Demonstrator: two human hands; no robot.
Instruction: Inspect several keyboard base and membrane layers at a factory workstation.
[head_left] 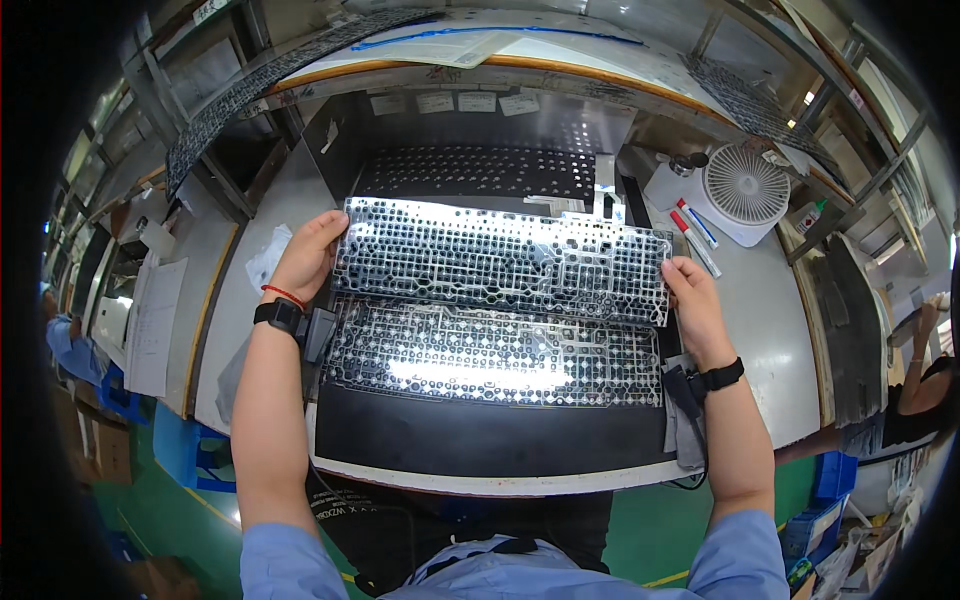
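Note:
Between my two hands a shiny, see-through keyboard membrane sheet (480,260) is stretched out, covered in rows of dark dots with a short tail at its upper right. My left hand (308,258) pinches its left end, thumb on top. The right end is pinched by my right hand (697,305). Just below and nearer to me, a second membrane sheet (490,365) lies on a black board (480,440), bright with glare; the held sheet covers its far edge. Behind the held sheet stands a black panel with punched holes (460,172).
A white round fan (747,185) stands at the right, with a red marker (690,228) and a blue one (697,222) beside it. A shelf (600,70) spans the back, with keyboard-patterned sheets on it. Clear plastic (268,255) lies left. Another person's arm (915,370) shows far right.

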